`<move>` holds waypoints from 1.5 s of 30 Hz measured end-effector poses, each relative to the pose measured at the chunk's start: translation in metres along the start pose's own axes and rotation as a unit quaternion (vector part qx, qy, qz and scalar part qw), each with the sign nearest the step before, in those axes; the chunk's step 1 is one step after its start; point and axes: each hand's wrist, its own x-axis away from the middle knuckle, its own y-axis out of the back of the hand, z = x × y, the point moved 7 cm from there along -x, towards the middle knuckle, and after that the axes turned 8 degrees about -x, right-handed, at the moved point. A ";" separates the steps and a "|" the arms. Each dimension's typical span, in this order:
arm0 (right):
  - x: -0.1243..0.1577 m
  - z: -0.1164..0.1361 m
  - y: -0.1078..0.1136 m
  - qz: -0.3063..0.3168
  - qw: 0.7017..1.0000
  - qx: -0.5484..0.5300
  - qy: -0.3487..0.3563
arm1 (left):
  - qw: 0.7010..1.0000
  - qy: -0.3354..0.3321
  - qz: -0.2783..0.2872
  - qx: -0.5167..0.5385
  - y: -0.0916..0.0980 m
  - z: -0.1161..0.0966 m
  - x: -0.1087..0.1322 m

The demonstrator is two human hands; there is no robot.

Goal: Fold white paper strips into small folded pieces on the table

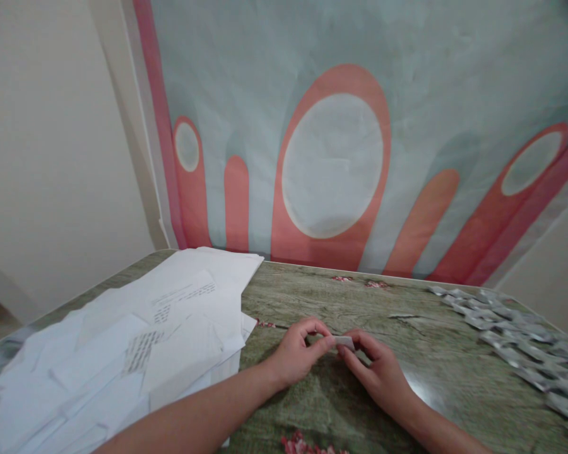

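Note:
A small folded strip of pale paper [344, 341] is held between my two hands, just above the table. My left hand [297, 353] pinches its left end between thumb and fingers. At the other end, my right hand [377, 371] has its thumb and fingertips closed on the strip. My fingers hide part of both ends, so the exact fold cannot be made out. To the left of my hands lies a wide, loose heap of white paper sheets [180, 315], some with printed text.
Several pale, folded pieces [525, 340] lie in rows on the right side of the wood-patterned table [312, 293]. Behind the table stands a grey-green backing with red and orange shapes [331, 164]. A plain wall [52, 139] rises at the left.

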 end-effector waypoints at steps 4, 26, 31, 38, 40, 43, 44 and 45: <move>0.001 0.007 -0.001 0.017 0.989 0.105 0.107 | 0.994 -0.055 -0.028 -0.091 0.004 -0.014 0.005; 0.004 0.004 -0.013 0.085 0.934 0.311 0.156 | 0.938 -0.075 0.071 -0.331 -0.007 -0.006 0.007; 0.001 -0.001 -0.010 0.117 0.955 0.255 0.098 | 0.937 -0.070 0.087 -0.330 -0.008 -0.005 0.007; -0.006 -0.010 -0.002 0.132 0.986 0.102 0.008 | 0.948 -0.056 0.073 -0.305 -0.005 0.001 0.004; -0.007 -0.014 -0.001 0.130 0.988 0.082 -0.010 | 0.952 -0.044 0.068 -0.294 -0.004 0.005 0.003; -0.008 -0.021 0.001 0.110 0.991 0.076 -0.025 | 0.959 -0.018 0.061 -0.274 -0.004 0.012 0.001; -0.008 -0.023 0.001 0.101 0.992 0.076 -0.026 | 0.961 -0.011 0.057 -0.269 -0.004 0.014 0.001; -0.008 -0.024 0.002 0.094 0.992 0.076 -0.026 | 0.963 -0.005 0.052 -0.264 -0.003 0.015 0.000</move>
